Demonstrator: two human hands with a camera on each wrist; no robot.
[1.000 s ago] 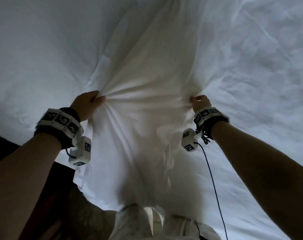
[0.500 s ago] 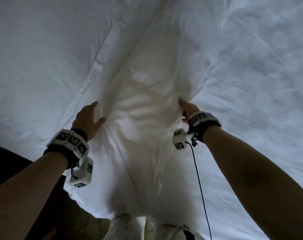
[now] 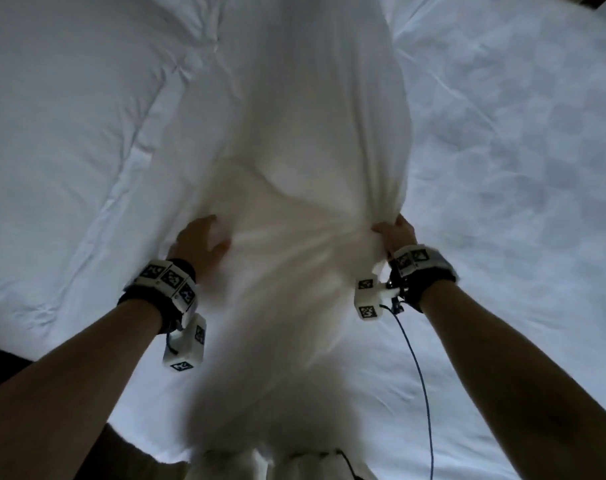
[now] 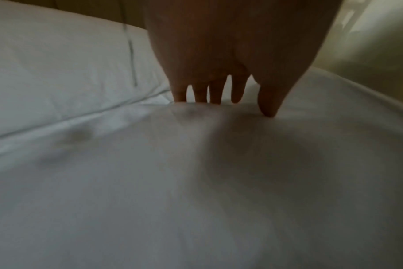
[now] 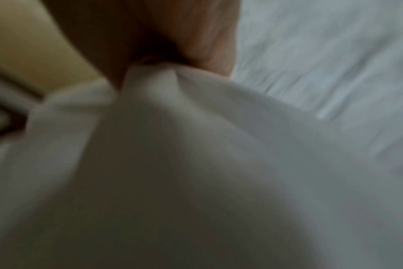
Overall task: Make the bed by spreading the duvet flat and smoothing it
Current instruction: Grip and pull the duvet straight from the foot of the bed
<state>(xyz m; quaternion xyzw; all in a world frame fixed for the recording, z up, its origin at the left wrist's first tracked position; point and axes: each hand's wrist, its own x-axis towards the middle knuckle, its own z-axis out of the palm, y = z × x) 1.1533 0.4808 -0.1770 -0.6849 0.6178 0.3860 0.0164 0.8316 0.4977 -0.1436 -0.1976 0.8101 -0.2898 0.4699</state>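
The white duvet [image 3: 305, 133] is gathered into a long raised ridge that runs away from me down the middle of the bed. My left hand [image 3: 199, 244] rests on the ridge's left flank with its fingers spread. In the left wrist view its straight fingertips [image 4: 201, 96] touch the duvet [image 4: 196, 182]. My right hand [image 3: 393, 233] grips a bunch of cloth at the ridge's right side, with tight creases fanning out from it. In the right wrist view the right hand [image 5: 154, 60] pinches a fold of the duvet [image 5: 196, 163].
Flat white bedding [image 3: 519, 168] lies on both sides of the ridge. Dark floor [image 3: 3, 362] shows at the lower left past the bed's near edge. A blue cable [image 3: 423, 382] hangs from my right wrist. A seamed white pillow or cover [image 4: 58, 63] lies beyond my left hand.
My left hand let go of the cloth and now lies open on it. My right hand grips a bunch again after loosening. The ridge now stretches further up the bed.
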